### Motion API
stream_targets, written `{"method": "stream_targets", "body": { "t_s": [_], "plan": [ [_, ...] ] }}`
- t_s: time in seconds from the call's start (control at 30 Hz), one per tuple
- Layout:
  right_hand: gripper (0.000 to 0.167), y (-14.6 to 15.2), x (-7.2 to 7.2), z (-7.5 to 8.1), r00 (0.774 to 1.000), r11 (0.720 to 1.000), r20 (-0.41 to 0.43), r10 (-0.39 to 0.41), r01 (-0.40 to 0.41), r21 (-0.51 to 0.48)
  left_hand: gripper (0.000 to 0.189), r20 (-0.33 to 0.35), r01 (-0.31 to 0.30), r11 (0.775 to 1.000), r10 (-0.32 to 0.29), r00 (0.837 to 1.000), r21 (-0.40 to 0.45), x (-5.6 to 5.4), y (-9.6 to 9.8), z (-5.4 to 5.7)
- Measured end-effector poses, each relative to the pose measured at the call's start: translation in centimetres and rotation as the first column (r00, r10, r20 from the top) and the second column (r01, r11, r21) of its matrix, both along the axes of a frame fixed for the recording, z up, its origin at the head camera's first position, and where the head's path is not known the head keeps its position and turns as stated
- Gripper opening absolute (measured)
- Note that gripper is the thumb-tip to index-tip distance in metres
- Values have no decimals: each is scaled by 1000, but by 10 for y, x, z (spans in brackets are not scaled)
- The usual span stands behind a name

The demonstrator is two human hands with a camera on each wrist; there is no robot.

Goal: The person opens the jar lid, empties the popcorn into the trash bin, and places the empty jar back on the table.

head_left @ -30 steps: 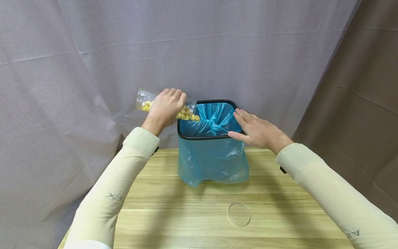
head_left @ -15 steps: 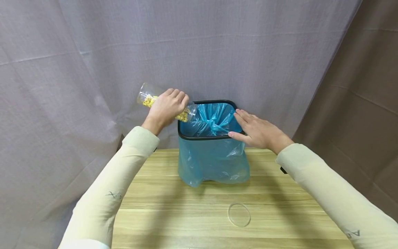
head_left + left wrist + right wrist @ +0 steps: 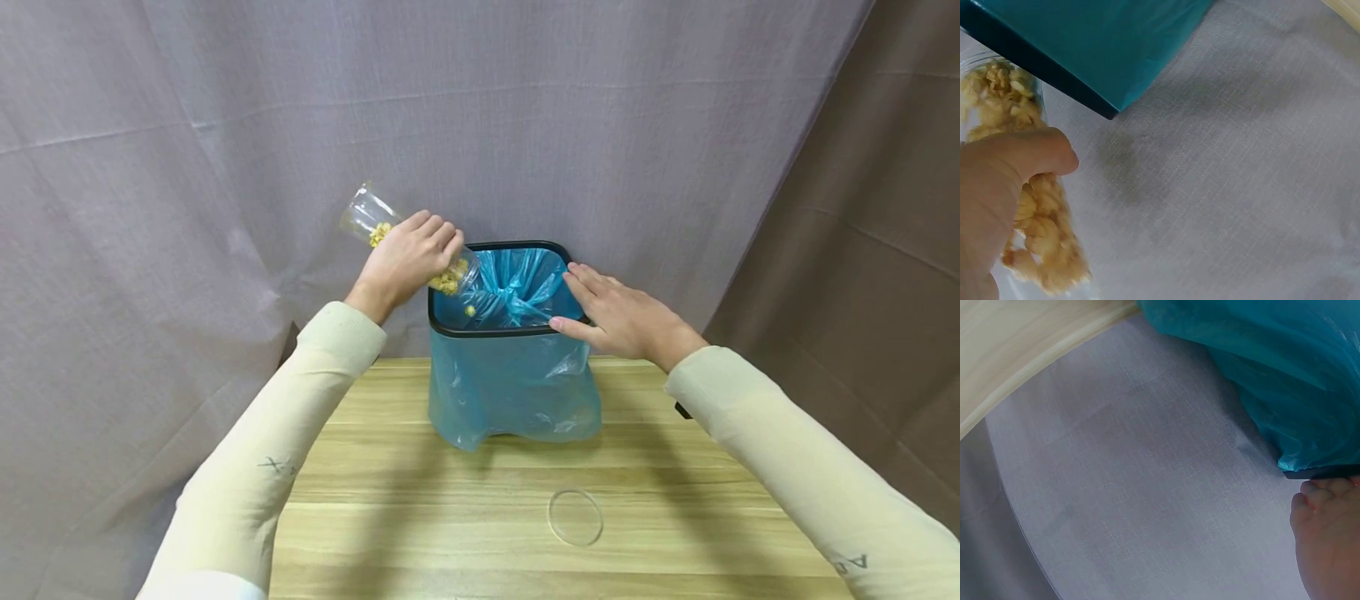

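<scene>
My left hand [image 3: 411, 257] grips a clear plastic jar [image 3: 365, 208] with popcorn [image 3: 1044, 234] in it. The jar tilts down to the right, its mouth over the left side of a trash bin [image 3: 510, 332] that has a black rim and a blue bag. One popcorn piece [image 3: 470, 311] shows below the mouth, inside the bin. The bag is knotted or gathered [image 3: 512, 292] within the opening. My right hand [image 3: 626, 317] rests at the bin's right rim, fingers straight, thumb at the front edge.
On the wooden table [image 3: 420, 517], in front of the bin, lies a thin clear ring [image 3: 576, 517]. A grey curtain [image 3: 525, 125] hangs right behind the bin, and a brown one [image 3: 847, 250] hangs at the right.
The left hand has tipped the jar steeper, raising its base, and popcorn has slid toward the mouth. One piece now shows in the bin. The right hand has stayed in place.
</scene>
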State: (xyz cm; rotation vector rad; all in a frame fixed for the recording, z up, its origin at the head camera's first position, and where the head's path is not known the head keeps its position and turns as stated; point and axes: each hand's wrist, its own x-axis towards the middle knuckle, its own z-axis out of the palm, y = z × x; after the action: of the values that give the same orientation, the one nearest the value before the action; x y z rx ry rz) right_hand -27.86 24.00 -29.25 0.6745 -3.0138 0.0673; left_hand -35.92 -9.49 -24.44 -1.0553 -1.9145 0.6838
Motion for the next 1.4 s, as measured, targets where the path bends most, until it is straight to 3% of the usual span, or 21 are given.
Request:
{"method": "stream_targets", "body": {
  "t_s": [0.17, 0.73, 0.83, 0.97, 1.07, 1.17, 1.3, 1.4],
  "plan": [
    [94, 0, -1, 0, 1000, 1000, -2, -1, 1, -5, 30, -31, 18, 1000, -18, 999, -19, 0, 2, 1],
    [95, -2, 0, -1, 1000, 1000, -1, -7, 7, -4, 38, -104, 1, 995, -12, 994, -100, 3, 5, 3],
    [95, -1, 0, -1, 1000, 1000, -3, -7, 7, -4, 39, -46, -5, 999, 3, 999, -43, 4, 5, 3],
    [95, 0, -1, -3, 1000, 1000, -3, -8, 8, -7, 40, 122, -30, 988, 12, 992, 152, 5, 2, 1],
    [94, 0, -1, -4, 1000, 1000, -3, -7, 7, -15, 43, 258, -83, 942, -4, 966, 326, 5, -3, -1],
    [94, 0, -1, -4, 1000, 1000, -5, -6, 6, -22, 51, 393, -174, 858, -35, 919, 484, 4, -11, -5],
    [94, 0, -1, -3, 1000, 1000, -6, -4, 4, -25, 68, 558, -334, 714, -95, 824, 615, 6, -24, -14],
    [94, 0, 0, -3, 1000, 1000, -3, -3, 3, -25, 79, 635, -421, 627, -156, 757, 655, 9, -33, -23]
  ]
}}
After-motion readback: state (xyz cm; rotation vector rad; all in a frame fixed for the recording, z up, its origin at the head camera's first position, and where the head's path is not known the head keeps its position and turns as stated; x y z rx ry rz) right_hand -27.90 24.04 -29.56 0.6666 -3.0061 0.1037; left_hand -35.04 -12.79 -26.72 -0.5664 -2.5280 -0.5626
